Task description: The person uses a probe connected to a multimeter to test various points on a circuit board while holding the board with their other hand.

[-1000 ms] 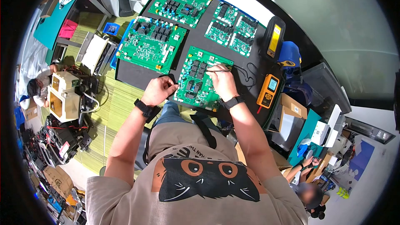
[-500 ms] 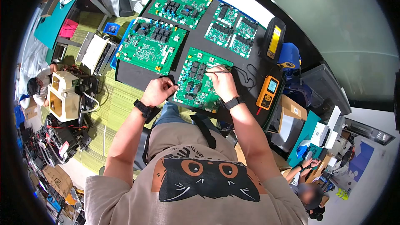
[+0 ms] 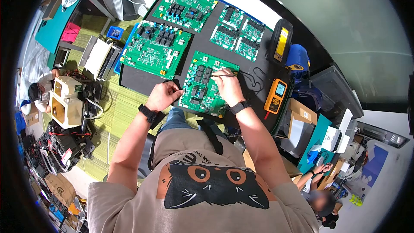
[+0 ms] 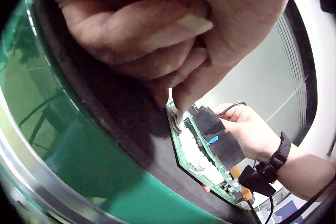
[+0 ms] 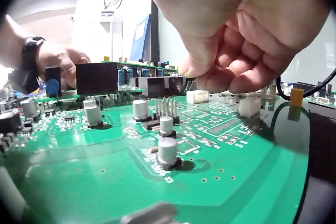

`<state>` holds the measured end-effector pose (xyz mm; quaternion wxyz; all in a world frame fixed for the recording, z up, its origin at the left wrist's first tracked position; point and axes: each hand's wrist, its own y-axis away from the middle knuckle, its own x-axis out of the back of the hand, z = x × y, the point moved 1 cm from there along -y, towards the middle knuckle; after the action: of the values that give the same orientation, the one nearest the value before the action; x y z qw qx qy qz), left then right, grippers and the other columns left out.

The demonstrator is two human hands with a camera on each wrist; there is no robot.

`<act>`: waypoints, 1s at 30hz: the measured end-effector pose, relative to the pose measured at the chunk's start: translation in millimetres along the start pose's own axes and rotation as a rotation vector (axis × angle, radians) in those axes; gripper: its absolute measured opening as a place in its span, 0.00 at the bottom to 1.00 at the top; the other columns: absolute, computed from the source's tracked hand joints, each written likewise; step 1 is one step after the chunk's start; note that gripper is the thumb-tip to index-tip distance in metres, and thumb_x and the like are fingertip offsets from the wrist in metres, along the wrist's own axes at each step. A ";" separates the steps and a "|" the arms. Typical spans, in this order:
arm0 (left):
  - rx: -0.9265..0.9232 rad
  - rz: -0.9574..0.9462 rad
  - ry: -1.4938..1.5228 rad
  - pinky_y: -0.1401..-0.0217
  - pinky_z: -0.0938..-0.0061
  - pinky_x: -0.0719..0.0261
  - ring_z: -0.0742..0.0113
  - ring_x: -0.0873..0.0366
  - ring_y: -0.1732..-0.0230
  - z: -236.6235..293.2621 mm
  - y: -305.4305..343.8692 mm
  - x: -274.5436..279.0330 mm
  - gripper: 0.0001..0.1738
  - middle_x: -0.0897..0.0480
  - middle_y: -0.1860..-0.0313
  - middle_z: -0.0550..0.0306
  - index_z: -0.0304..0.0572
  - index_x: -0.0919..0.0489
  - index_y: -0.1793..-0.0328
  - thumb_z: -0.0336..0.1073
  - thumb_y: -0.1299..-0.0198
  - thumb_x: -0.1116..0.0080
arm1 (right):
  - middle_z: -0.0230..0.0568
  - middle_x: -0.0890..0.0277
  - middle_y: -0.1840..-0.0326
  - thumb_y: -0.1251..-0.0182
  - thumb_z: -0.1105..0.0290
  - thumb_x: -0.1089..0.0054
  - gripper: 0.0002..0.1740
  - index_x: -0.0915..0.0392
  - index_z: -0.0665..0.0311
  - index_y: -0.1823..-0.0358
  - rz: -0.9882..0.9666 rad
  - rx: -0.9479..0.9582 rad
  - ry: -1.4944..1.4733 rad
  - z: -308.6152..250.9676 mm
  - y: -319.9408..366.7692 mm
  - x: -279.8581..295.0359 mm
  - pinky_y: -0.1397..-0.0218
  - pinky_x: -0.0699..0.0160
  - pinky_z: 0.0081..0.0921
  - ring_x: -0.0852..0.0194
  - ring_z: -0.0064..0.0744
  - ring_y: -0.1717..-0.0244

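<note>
Head view: flat, hard, green circuit board (image 3: 210, 92) between hands, longer side running away from body. Left hand (image 3: 162, 96) at left edge; right hand (image 3: 229, 88) over right part, pinching thin dark stick (image 3: 221, 75) lying sideways.

Left wrist: left fingertips pinch board edge — boxy black blocks (image 4: 227, 149) beyond.

Right wrist: right fingertips together, low — shiny round silver cans (image 5: 168, 151) below.

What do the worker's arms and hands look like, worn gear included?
The left hand and right hand are ungloved. A black left strap and black right strap circle the wrists, with a small dark block at the left block's spot. Short, plain greyish-beige sleeves leave the forearms uncovered.
</note>
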<state>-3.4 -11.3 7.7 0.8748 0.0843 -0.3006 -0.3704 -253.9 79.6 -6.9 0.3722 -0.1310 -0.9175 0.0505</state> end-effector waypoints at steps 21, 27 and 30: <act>-0.008 0.011 0.014 0.77 0.76 0.35 0.79 0.34 0.81 -3.8 1.0 -2.5 0.13 0.25 0.84 0.62 0.36 0.19 0.67 0.38 0.40 0.31 | 0.48 0.20 0.61 0.39 0.76 0.37 0.02 0.19 0.64 0.65 0.002 -0.084 0.044 -8.5 1.2 0.0 0.47 0.23 0.41 0.22 0.52 0.52; -0.020 0.032 0.019 0.76 0.74 0.33 0.76 0.32 0.82 -5.4 2.0 -3.5 0.14 0.24 0.83 0.60 0.35 0.18 0.68 0.40 0.41 0.30 | 0.47 0.19 0.59 0.38 0.73 0.38 0.04 0.18 0.64 0.63 -0.020 -0.073 0.058 -5.0 2.8 -0.2 0.46 0.22 0.40 0.22 0.50 0.49; -0.027 0.037 0.010 0.76 0.73 0.30 0.73 0.30 0.82 -7.1 0.5 -4.0 0.15 0.24 0.83 0.58 0.36 0.18 0.68 0.42 0.42 0.29 | 0.46 0.18 0.58 0.37 0.72 0.38 0.05 0.18 0.64 0.63 -0.018 -0.084 0.077 -7.3 2.7 1.4 0.46 0.21 0.39 0.21 0.49 0.49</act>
<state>-1.1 -8.7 0.3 0.8841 0.0689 -0.2926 -0.3579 -249.2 82.6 -1.3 0.4019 -0.1399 -0.9049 0.0036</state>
